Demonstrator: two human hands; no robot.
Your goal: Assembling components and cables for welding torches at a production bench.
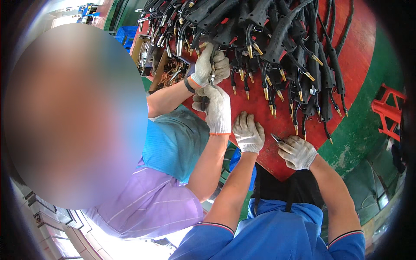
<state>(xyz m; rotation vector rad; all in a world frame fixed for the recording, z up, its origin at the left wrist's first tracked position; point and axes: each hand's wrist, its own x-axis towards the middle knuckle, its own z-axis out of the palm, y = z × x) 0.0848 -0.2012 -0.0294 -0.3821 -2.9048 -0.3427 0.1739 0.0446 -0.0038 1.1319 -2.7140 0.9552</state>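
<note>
My left hand (249, 133), in a soiled white knit glove, rests on the red tabletop (264, 116) with its fingers stretched out and nothing held. To its right, my right hand (297, 152), gloved too, is closed around a small tool with a pointed metal tip (276, 138), like pliers; the glove hides its handles. Just beyond both hands lies a heap of welding torches (277, 41) with black handles, bent necks and brass tips. Several of those tips point toward me, and the nearest torch neck (296, 117) ends close to my right hand.
On my left a co-worker's gloved hands (216, 108) grip a torch part. Behind them stand a box of small copper-coloured parts (173, 71) and a blue crate (125, 35). A red plastic stool (388, 112) is on the green floor at right.
</note>
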